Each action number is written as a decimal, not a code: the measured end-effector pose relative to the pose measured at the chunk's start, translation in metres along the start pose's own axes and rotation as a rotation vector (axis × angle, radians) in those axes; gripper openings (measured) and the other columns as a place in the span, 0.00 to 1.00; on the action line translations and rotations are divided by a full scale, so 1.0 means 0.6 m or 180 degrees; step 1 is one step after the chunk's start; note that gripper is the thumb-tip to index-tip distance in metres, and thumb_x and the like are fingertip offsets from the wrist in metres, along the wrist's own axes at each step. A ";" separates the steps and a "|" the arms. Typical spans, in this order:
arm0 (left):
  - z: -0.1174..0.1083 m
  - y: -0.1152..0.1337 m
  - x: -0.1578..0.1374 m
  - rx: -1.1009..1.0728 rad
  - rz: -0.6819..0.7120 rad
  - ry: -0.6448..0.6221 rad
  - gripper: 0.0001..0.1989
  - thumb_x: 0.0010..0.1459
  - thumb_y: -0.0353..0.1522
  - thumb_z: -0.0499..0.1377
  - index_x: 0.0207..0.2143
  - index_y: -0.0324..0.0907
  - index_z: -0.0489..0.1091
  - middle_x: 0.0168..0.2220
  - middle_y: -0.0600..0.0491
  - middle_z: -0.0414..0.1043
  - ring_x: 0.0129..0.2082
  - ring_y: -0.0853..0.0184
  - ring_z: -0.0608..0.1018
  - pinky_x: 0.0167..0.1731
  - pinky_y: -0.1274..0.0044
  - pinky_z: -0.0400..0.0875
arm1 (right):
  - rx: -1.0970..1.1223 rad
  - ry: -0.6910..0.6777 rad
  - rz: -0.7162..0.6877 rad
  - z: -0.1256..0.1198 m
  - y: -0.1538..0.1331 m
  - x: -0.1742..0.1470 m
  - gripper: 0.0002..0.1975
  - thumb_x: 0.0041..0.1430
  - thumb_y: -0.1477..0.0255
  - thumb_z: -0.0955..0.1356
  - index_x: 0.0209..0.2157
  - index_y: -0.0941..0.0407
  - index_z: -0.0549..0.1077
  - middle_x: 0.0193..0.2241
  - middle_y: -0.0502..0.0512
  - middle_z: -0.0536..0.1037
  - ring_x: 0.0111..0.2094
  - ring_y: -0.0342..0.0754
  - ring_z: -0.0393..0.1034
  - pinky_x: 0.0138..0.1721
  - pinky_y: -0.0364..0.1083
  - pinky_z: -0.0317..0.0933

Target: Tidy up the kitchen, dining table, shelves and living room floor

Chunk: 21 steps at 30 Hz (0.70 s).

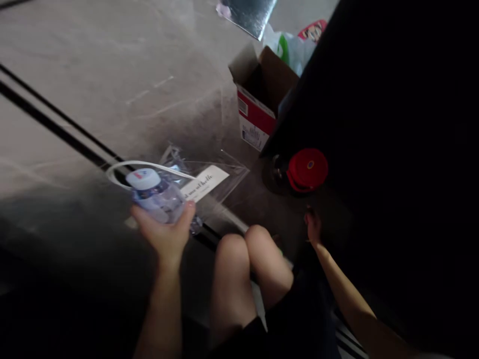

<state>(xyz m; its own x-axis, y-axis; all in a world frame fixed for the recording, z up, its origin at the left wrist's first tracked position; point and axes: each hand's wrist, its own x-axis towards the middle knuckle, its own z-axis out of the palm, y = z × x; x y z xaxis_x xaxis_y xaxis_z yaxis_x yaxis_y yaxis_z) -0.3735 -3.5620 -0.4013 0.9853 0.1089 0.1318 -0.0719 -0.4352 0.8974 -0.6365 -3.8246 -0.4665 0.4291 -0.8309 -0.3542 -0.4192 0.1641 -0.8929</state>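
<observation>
My left hand point(166, 234) is closed around a clear, bluish plastic bottle point(168, 202) with a white lid, held tilted at left of centre. Just behind the bottle lies a transparent plastic bag point(232, 174) with a white handle loop point(149, 163) and a white printed label point(209, 182). Low on the right, my right hand point(313, 228) is in deep shadow, apart from and just below a round red lid point(309, 169). That lid seems to top a dark or clear container whose body hardly shows. The right fingers are too dim to read.
An opened red and white cardboard box point(256, 117) stands beyond the red lid. Behind it are a plastic bag point(299, 50) and a shiny silver sheet point(250, 15). A large black surface point(404, 149) fills the right side. My bare knees point(243, 254) are at bottom centre.
</observation>
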 end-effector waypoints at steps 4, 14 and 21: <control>-0.136 0.210 -0.042 -0.0651 -0.0524 -0.0059 0.41 0.41 0.43 0.69 0.54 0.36 0.59 0.54 0.38 0.69 0.57 0.52 0.73 0.59 0.61 0.67 | 0.1576 -0.0610 -0.0320 -0.005 -0.319 -0.215 0.25 0.54 0.52 0.63 0.49 0.50 0.71 0.21 0.48 0.65 0.23 0.45 0.61 0.26 0.45 0.60; -0.465 0.655 -0.052 -0.1041 -0.1525 -0.0226 0.37 0.47 0.46 0.68 0.56 0.42 0.62 0.49 0.42 0.74 0.53 0.51 0.76 0.53 0.63 0.72 | 0.1056 -0.1243 -0.1401 0.017 -0.958 -0.428 0.23 0.45 0.57 0.75 0.42 0.50 0.72 0.34 0.53 0.72 0.32 0.46 0.65 0.34 0.46 0.63; -0.477 0.737 0.104 -0.0788 -0.0946 -0.0150 0.39 0.40 0.48 0.70 0.51 0.39 0.64 0.47 0.41 0.74 0.44 0.52 0.80 0.49 0.58 0.74 | 0.1410 -0.0953 -0.1063 0.014 -1.043 -0.402 0.24 0.46 0.58 0.76 0.44 0.53 0.74 0.38 0.55 0.75 0.35 0.47 0.67 0.33 0.45 0.64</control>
<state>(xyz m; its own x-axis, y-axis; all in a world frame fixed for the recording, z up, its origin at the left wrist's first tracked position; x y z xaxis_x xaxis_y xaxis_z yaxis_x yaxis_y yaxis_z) -0.3883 -3.4920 0.1240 0.9744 0.1540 -0.1636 0.1881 -0.1615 0.9688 -0.4710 -3.7224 0.1756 0.7119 -0.7011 -0.0415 0.1198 0.1795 -0.9764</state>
